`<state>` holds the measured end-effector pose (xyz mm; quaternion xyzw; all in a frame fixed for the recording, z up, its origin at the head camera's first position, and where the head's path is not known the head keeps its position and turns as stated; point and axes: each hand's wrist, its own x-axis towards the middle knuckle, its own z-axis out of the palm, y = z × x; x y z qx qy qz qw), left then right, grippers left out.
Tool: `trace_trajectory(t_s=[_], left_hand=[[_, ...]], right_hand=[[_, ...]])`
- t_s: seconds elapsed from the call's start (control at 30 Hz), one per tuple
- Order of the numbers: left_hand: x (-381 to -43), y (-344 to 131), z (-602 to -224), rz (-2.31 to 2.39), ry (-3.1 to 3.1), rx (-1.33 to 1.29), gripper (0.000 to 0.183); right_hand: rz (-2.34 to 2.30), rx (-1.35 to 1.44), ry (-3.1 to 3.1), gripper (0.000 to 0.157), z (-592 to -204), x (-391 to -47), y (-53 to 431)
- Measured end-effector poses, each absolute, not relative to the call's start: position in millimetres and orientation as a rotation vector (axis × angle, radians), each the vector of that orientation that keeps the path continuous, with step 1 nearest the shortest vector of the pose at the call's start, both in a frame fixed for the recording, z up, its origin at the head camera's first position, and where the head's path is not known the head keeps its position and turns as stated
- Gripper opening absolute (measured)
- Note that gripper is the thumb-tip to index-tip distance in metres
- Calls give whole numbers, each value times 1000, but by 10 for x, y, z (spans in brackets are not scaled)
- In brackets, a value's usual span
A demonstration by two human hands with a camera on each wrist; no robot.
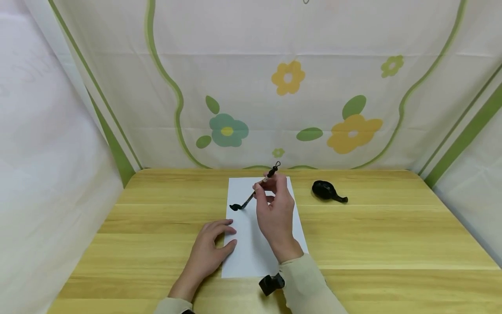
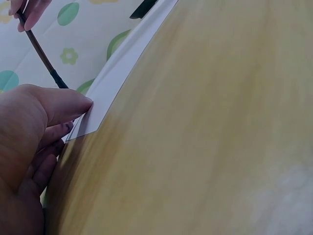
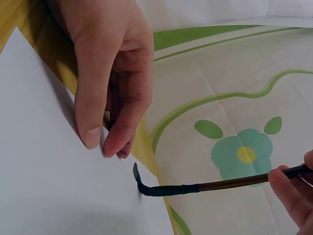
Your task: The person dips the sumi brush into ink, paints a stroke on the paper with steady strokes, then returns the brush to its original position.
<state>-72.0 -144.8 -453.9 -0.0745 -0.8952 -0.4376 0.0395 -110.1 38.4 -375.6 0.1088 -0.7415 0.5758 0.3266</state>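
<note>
In the head view my right hand (image 1: pixel 276 211) pinches a calligraphy brush (image 1: pixel 249 200) between thumb and fingers, its shaft slanting down to the left. The dark, bent bristles meet the white paper (image 1: pixel 251 261) beside a short black ink stroke (image 1: pixel 235 207) near its upper left edge. My left hand (image 1: pixel 209 248) rests at the sheet's left edge, fingers loosely spread, thumb and fingertips on the paper. The right wrist view shows the brush tip (image 3: pixel 156 190) pressed sideways, close to the left hand's fingertips (image 3: pixel 115 144).
A glossy black, gourd-shaped object (image 1: pixel 324 190) with a narrow stem lies on the wooden table (image 1: pixel 372 235), right of the paper. Behind the table hangs a white curtain (image 1: pixel 243 78) with flower prints. A small black device (image 1: pixel 271 284) sits by my right sleeve.
</note>
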Motion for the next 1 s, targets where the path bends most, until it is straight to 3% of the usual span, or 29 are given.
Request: trace_trajectory(t_s=[1.0], left_hand=[[-722,-1451,-4559,-1352,-2737,-227,20]], right_hand=[[1448,276,-1946,21,-3798,-1086,422]])
